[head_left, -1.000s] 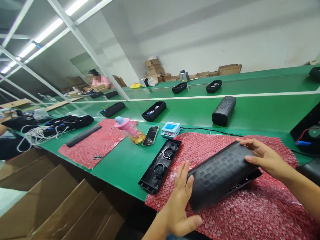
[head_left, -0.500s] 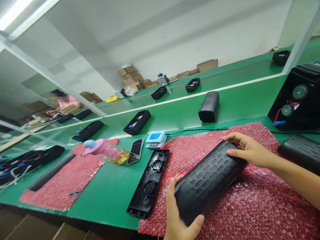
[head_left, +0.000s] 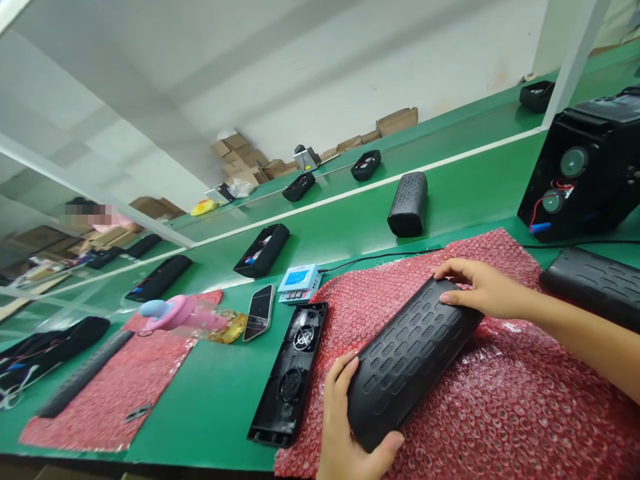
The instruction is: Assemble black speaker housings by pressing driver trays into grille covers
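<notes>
Speaker (head_left: 413,360), black and lozenge-patterned, lies slantwise between your two hands, patterned face up, at the bubble wrap (head_left: 515,413) on the table (head_left: 215,393). Whether its underside bears fully on the wrap cannot be told.

Head view: your left hand (head_left: 353,427) is at the near end, its fingers bent over the end edge and the thumb set well apart from them along the lower edge, so the end is cupped between. Your right hand (head_left: 473,290) is clamped on the far end, thumb on the patterned face, fingers over the edge.

Handling, as judged: the body looks stiff, with no flex showing under your fingers. Weight cannot be read; moderate is likely, more if the drivers are inside. The skin has a dull sheen and looks fairly grippy, though the rounded sides could roll in a loose hold. The perforated cells are probably the weak spot; you should bear on the solid rims and ends, one hand to each, and not press the mesh. The wrap is glossy and loose, so the speaker could slide on it if pushed.

Nearby: an open panel (head_left: 290,373) with two round grilles lies at the wrap's left edge, beyond your left hand; its thin walls look easier to crack. A second speaker (head_left: 595,287) lies beyond your right forearm.
</notes>
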`<state>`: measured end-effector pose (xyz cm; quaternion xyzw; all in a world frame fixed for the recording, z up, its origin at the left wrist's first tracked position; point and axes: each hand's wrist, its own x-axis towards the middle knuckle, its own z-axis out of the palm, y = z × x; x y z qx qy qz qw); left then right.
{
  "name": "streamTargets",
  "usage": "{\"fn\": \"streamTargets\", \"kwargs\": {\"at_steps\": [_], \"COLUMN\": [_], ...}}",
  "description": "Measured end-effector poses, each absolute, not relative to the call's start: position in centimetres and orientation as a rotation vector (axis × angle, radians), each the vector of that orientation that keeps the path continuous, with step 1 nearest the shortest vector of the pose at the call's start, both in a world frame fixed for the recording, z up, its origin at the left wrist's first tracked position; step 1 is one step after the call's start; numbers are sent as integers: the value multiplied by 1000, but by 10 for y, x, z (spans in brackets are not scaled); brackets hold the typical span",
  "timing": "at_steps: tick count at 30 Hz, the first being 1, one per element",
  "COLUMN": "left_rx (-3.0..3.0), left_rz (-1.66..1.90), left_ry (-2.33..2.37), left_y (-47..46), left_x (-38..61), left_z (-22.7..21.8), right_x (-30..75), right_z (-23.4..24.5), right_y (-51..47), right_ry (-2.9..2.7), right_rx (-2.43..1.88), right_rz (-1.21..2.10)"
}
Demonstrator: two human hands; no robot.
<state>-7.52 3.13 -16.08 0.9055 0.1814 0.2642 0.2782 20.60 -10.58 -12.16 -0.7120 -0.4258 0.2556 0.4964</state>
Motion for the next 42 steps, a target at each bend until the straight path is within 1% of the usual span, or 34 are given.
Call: {"fn": "streamTargets", "kwargs": {"at_steps": [7,11,23,25,28,30,32,34,37,38,40,42], "left_rx": [2531,2460,2322,2314,2305,2311,2317,2319,2329,2334,2333,2310], "left_rz": [600,636,770,785,820,843,853,858,865,861,851,838], "left_ry": [439,436,310,300,288,278,267,254,250,259,292,355], "left_y": [34,32,32,32,32,32,32,32,32,33,34,38], "left_x": [-78,-75,-75,-74,-72,-70,-69,-68,-69,-70,-71,-70], "left_z": [-157,-159,-176,-177,-177,-177,-176,-175,-175,-175,-175,-176], "right_x": [206,206,203,202,196,187,177,167,160,160,163,168], "right_z": [-120,-121,-116,-104,-69,-47,-40,-54,-93,-104,-117,-120], "right_y": [-109,-108,-111,-111,-112,-111,-103,-91,-74,-71,-70,-74], "right_ry": [-1058,-1075,-1529,-1581,-1582,-1595,-1638,-1709,-1873,-1909,-1923,-1861], "right_rx": [-1738,-1812,-2042,-2057,-2009,-1944,-1909,-1939,-2052,-2057,-1987,-1795], "right_rz": [611,592,282,95,-205,-277,-297,-264,-84,-73,-134,-310]}}
